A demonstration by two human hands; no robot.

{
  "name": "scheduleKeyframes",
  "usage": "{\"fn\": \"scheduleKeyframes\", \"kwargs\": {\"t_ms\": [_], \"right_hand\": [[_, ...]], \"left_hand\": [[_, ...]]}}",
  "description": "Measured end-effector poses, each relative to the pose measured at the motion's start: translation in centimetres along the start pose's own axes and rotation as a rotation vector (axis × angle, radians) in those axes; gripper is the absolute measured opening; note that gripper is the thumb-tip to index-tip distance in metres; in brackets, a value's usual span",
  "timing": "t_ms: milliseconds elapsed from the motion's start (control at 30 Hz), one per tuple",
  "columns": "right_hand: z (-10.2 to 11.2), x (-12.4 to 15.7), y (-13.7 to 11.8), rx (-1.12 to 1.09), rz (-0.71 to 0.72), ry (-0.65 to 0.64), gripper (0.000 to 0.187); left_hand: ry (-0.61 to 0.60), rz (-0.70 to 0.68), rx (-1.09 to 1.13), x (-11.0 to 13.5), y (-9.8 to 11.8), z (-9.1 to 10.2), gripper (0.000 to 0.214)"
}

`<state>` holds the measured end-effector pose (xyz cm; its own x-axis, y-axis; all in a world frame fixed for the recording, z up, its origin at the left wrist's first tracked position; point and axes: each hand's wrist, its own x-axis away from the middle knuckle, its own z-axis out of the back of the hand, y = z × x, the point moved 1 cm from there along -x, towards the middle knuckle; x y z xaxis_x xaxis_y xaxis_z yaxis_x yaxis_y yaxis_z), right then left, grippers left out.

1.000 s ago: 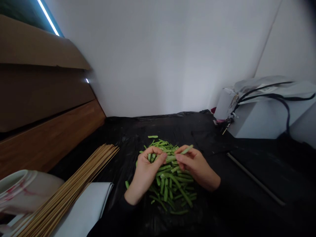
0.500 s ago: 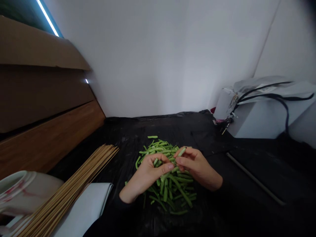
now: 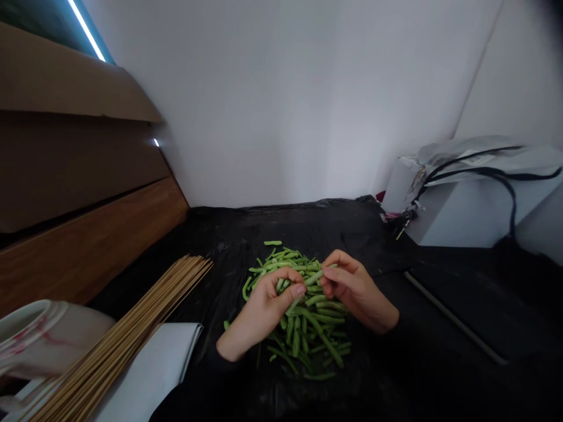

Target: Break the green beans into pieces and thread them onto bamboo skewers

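A light green bean (image 3: 314,278) spans the gap between my two hands, above a heap of green beans. My left hand (image 3: 271,298) pinches one end between thumb and fingers. At the other end my right hand (image 3: 352,287) has thumb and fingertips closed on the bean. Under and around both hands lies the pile of cut green beans (image 3: 303,334), some of it hidden by my hands. One short bean piece (image 3: 272,242) rests apart, just beyond the heap.
Black plastic sheeting (image 3: 237,225) covers the table. To the left are a bundle of thin wooden sticks (image 3: 145,316), a folded white sheet (image 3: 153,366) and a whitish container (image 3: 57,334). At right lie a dark rod (image 3: 455,316) and a white box (image 3: 466,211) with black straps.
My right hand has shifted slightly up and right. The bean, earlier upright in the right fingertips, now lies stretched between both hands.
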<state>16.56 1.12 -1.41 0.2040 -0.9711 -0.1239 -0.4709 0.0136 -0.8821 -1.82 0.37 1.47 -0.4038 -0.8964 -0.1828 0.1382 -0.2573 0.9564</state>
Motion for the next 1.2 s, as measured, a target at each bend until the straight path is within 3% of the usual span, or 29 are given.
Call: {"fn": "scheduleKeyframes", "kwargs": {"t_ms": [300,533,667,767,867,1000,1200], "right_hand": [[-0.3,0.1,0.9,-0.136,-0.094,-0.044,0.019],[-0.4,0.4,1.5,-0.131,-0.128,-0.066,0.019],[-0.3,0.5,1.6,-0.155,-0.133,-0.064,0.020],[-0.4,0.5,1.6,-0.139,-0.139,-0.079,0.021],[-0.5,0.5,1.6,-0.125,-0.164,-0.092,0.022],[-0.6,0.5,1.6,-0.115,-0.166,-0.079,0.023],[-0.7,0.6,1.7,-0.108,-0.169,-0.080,0.021]], "left_hand": [[0.099,0.043,0.295,0.1,-1.1,-0.4,0.024],[0.131,0.020,0.310,0.2,-1.6,-0.4,0.025],[0.092,0.020,0.329,0.1,-1.7,-0.4,0.030],[0.002,0.014,0.296,0.1,-1.4,-0.6,0.046],[-0.041,0.020,0.236,0.2,-0.9,-0.8,0.042],[0.031,-0.002,0.129,0.6,-0.5,-1.0,0.035],[0.121,-0.173,-0.053,0.6,0.0,-1.0,0.021]]}}
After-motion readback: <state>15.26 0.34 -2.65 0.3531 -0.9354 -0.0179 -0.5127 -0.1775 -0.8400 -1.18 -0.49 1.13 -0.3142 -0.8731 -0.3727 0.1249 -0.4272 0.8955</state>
